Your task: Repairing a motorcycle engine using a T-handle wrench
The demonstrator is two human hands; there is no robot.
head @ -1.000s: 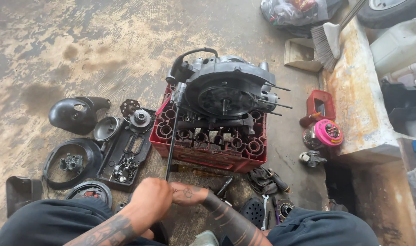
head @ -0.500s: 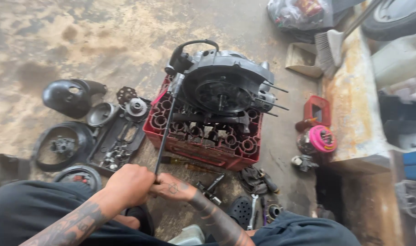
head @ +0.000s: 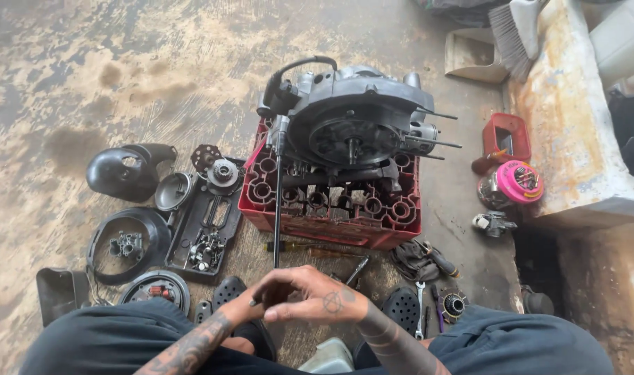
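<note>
Sitting on the floor, you have both hands joined at the near end of a long thin rod (head: 277, 208).

- Left hand (head: 251, 305): mostly covered by the right; fingers appear curled about the rod's near end, though the grip itself is hidden.
- Right hand (head: 317, 300): laid over the left, fingers narrow and bent, index finger pointing left.
- Far left of the fingers: black dome cover (head: 126, 170), round housing (head: 126, 243), black tray of small parts (head: 204, 229), all already off.
- Straight ahead of the fingers: the rod runs up to the engine block (head: 352, 118), dark grey, studs sticking out to the right, resting on a red crate (head: 331, 219).
- Right of the fingers: loose wrenches (head: 421, 309), a pink round part (head: 518, 182).

Judged progress: covers stripped, main casing yet unopened.
</note>
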